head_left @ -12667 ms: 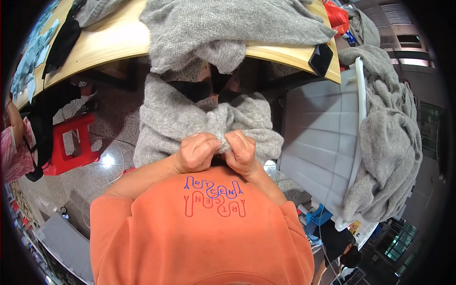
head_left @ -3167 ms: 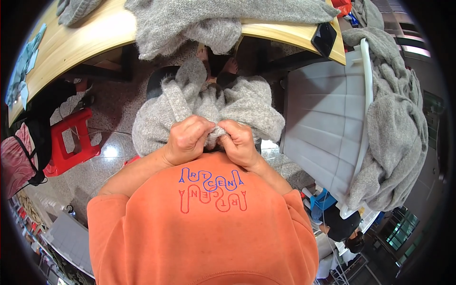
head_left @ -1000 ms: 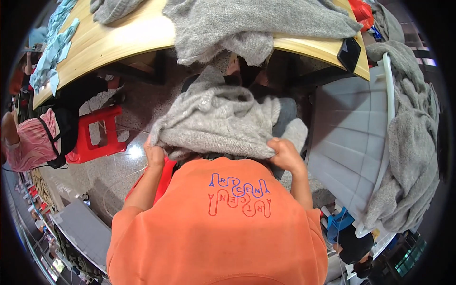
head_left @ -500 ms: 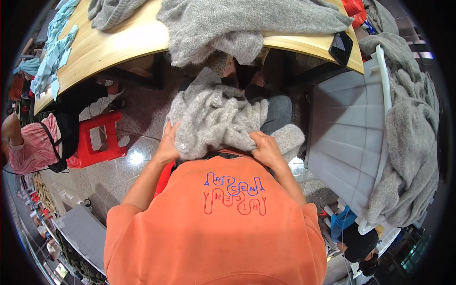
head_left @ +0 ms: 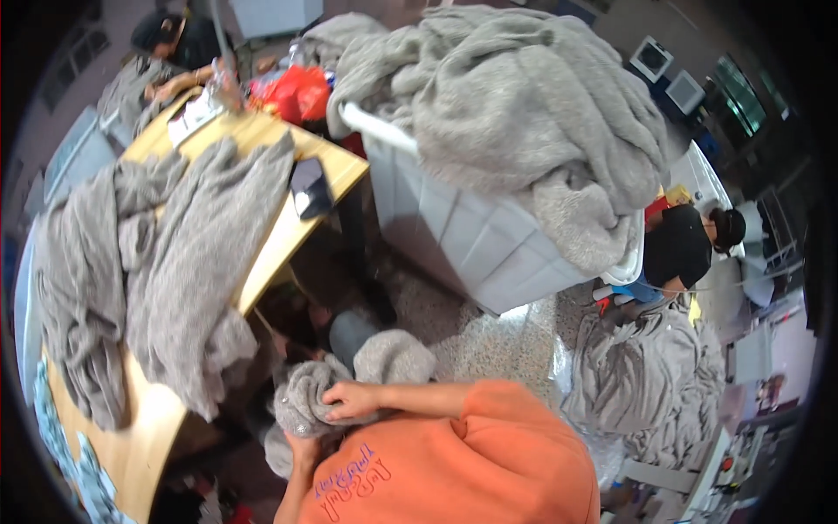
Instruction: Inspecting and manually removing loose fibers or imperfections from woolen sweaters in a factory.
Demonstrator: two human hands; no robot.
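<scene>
A bunched grey knitted garment (head_left: 307, 389) lies in my lap, its fuzzy folds gathered between my hands. My right hand (head_left: 351, 400) grips its upper side with curled fingers. Below that, my left hand (head_left: 304, 450) holds the lower edge, its fingers partly hidden by the knit. A rounded grey knit bundle (head_left: 394, 356) rests on my thigh beside the right forearm. To the left, more grey knitwear (head_left: 188, 271) is spread over the wooden table (head_left: 150, 428) and hangs past its edge.
Beyond my lap stands a large grey plastic bin (head_left: 454, 236) heaped with grey knitwear (head_left: 524, 105). A phone (head_left: 311, 188) lies near the table corner, with a red plastic bag (head_left: 297, 93) behind it. More knitwear (head_left: 650, 375) is piled at right, near a person in black (head_left: 679, 249).
My view has swung to the right, bringing the bin and right-hand pile into fuller sight. My hands have come closer together, and the garment between them is gathered into a smaller bunch.
</scene>
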